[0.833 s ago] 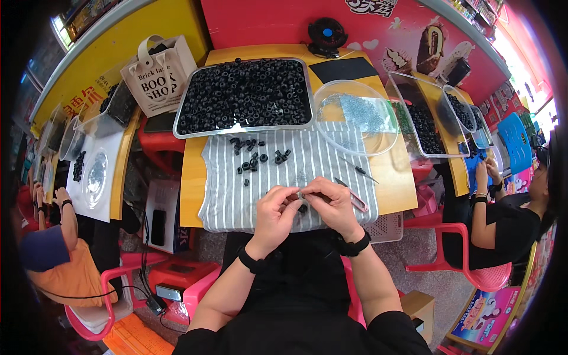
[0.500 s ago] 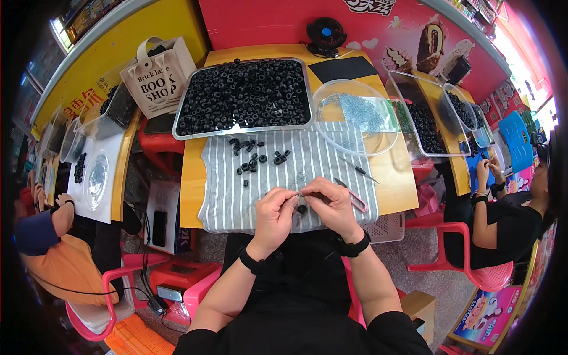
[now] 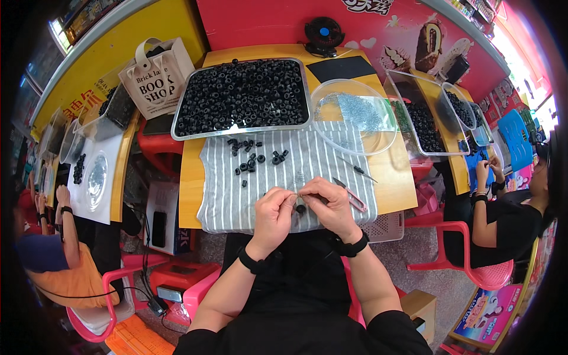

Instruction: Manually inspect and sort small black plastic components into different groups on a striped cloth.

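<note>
Both grips pinched together: our left hand (image 3: 273,208) and right hand (image 3: 330,204) clamp a small black ring (image 3: 300,208) over the striped cloth (image 3: 236,195) at the counter's (image 3: 189,177) near edge. We keep fingertips close, wrists steady, ring low over cloth.

A grey striped cloth (image 3: 278,177) lies soft and matt at frame centre over a smooth yellow tabletop (image 3: 189,177). Above it, a shiny metal tray (image 3: 177,127) holds matt black rubbery rings (image 3: 242,94). Right of it sits a clear glossy plastic bowl (image 3: 378,139). A canvas bag (image 3: 157,77) stands at upper left.
</note>
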Tool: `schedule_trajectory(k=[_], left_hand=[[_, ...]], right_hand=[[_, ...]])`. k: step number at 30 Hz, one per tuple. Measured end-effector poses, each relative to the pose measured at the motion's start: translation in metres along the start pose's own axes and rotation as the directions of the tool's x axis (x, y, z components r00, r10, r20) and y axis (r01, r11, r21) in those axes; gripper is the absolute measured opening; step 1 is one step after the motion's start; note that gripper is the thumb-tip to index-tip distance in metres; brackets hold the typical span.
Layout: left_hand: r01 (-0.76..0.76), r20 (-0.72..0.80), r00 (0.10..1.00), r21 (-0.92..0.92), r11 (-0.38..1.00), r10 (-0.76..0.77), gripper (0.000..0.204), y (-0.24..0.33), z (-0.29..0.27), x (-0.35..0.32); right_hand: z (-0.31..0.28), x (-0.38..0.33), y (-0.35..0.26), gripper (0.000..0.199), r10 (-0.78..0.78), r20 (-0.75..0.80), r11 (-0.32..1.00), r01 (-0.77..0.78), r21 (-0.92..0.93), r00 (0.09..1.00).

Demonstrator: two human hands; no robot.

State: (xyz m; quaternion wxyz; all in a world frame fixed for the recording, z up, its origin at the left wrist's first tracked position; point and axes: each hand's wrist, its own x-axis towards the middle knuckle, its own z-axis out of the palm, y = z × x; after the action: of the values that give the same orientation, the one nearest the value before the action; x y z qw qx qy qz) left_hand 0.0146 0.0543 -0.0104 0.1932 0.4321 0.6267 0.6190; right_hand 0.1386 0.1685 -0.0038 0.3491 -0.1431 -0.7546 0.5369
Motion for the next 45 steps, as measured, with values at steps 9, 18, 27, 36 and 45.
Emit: schedule_trajectory(k=[9, 18, 27, 36, 45], left_hand=[[0.015, -0.002, 1.0, 0.024, 1.0, -0.015, 0.012, -0.001, 0.002, 0.002], [0.141, -0.026, 0.989, -0.043, 0.989, -0.142, 0.007, -0.003, 0.004, 0.002], [0.1, 0.048, 0.995, -0.181, 0.978, -0.092, 0.025, -0.004, -0.002, -0.001], [-0.197, 0.13, 0.979, 0.377, 0.905, 0.159, 0.026, 0.024, 0.0, -0.01], [-0.323, 0.203, 0.946, 0.51, 0.798, 0.253, 0.023, 0.02, 0.004, -0.017]], right_hand=[[0.004, -0.004, -0.002, 0.019, 0.051, -0.047, 0.999, -0.05, 0.02, 0.998], [0.008, -0.006, 0.003, 0.036, 0.102, -0.107, 0.994, -0.097, 0.052, 0.989], [0.005, -0.008, 0.002, 0.039, 0.14, -0.075, 0.99, -0.137, 0.043, 0.987], [-0.009, -0.004, -0.012, 0.016, -0.15, -0.002, 0.79, 0.119, -0.601, 0.989], [-0.006, -0.004, -0.012, 0.013, -0.176, 0.042, 0.76, 0.163, -0.629, 0.984]])
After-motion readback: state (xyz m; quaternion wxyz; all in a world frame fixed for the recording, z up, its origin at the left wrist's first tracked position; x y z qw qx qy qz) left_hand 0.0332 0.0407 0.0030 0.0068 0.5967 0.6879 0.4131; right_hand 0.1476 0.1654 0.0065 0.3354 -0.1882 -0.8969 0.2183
